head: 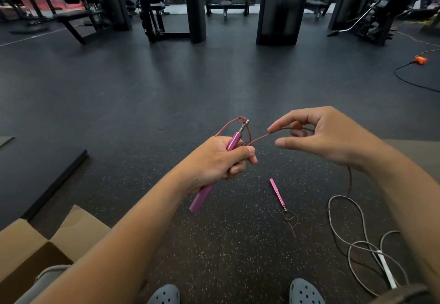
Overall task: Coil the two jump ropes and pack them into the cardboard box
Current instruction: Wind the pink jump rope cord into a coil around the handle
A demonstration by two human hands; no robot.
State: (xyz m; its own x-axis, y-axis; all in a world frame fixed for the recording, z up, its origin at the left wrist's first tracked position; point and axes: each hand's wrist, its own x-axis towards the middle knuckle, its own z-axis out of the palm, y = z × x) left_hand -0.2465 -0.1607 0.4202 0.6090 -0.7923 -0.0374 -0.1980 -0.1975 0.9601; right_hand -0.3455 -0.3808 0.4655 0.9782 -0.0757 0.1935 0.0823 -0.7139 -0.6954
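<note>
My left hand (pixel 219 161) grips a pink jump-rope handle (pixel 202 196) with a few turns of its dark red cord wound against it. The red cord (pixel 259 138) runs to my right hand (pixel 321 137), which pinches it between thumb and fingers, then drops behind my right wrist to the floor. The second pink handle (pixel 277 193) lies on the floor below my hands. A grey jump rope (pixel 357 244) with a white handle (pixel 387 270) lies in loose loops at the lower right. The open cardboard box (pixel 31 251) stands at the lower left.
I stand on dark speckled rubber flooring (pixel 226 244), grey clogs (pixel 306 291) at the bottom edge. A black floor mat (pixel 40 172) lies left. Gym machines and benches (pixel 78 15) line the far side. An orange plug with a black cable (pixel 420 60) lies far right.
</note>
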